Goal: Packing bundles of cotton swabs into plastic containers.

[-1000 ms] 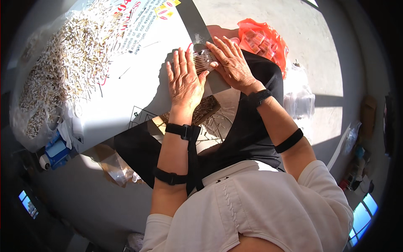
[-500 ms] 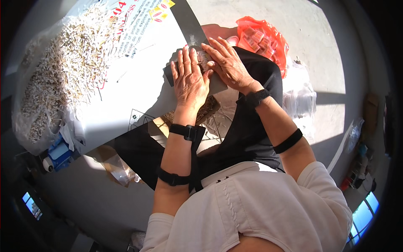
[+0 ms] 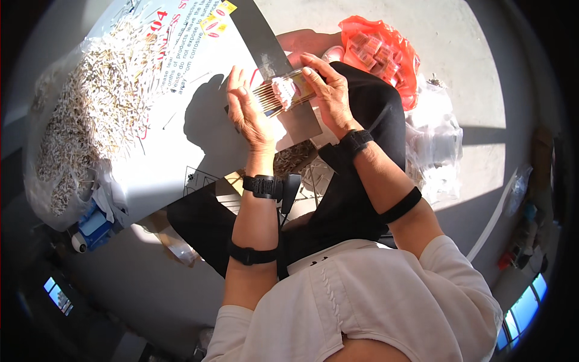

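Between my hands, above the table's near right corner, is a flat bundle of thin pale sticks with pinkish-white tips, like matches. My right hand is closed around a small flat packet with yellow and pink on it, at the bundle's right end. The tips lie against this packet; whether the sticks go inside it cannot be made out. At the other end, my left hand is upright with its fingers nearly straight, steadying the stick ends. Its fingertips partly hide where it grips.
A heap of similar loose sticks spills from a clear plastic bag on the white-covered table. A red bag of small packets lies to the right, beyond my knee. Nearer is a clear plastic bag.
My hands were lying flat, palms down, over the sticks at the table's corner. Now they are raised and turned inward, lifting the bundle and packet between them. The left hand moved left.
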### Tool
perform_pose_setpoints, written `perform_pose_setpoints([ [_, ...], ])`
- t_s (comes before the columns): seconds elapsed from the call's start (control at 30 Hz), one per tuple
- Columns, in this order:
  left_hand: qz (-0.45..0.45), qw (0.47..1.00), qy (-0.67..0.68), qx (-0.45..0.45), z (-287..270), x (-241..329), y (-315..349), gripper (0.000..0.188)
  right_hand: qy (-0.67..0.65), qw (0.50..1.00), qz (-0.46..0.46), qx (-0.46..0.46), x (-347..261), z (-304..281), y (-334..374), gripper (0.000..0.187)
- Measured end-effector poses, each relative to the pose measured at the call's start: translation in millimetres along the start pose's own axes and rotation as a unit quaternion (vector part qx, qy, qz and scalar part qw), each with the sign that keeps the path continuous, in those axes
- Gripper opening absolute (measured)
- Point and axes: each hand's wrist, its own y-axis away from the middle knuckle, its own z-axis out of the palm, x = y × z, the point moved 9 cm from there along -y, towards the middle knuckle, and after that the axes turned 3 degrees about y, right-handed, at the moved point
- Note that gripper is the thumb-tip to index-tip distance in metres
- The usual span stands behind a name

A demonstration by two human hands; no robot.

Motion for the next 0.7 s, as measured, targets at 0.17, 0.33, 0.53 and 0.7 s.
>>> perform_pose_setpoints([
  [0.17,-0.021,0.999,-0.026,-0.02,4.6,-4.2,0.2,0.065,0.036,0.999,-0.003,0.012,-2.4,5.3,2.8,0.031],
  [0.33,-0.03,0.999,-0.037,-0.018,22.1,-7.4,1.0,0.067,0.13,0.99,-0.06,0.007,-10.2,4.5,2.2,0.026],
  [0.53,0.033,0.999,-0.012,0.038,4.7,4.8,3.3,0.055,-0.128,0.986,0.044,0.1,0.9,-2.9,11.7,0.046],
  [0.7,-0.009,1.0,0.002,0.028,17.9,1.2,30.5,0.06,-0.211,0.97,0.085,0.08,14.0,-4.6,11.0,0.045],
])
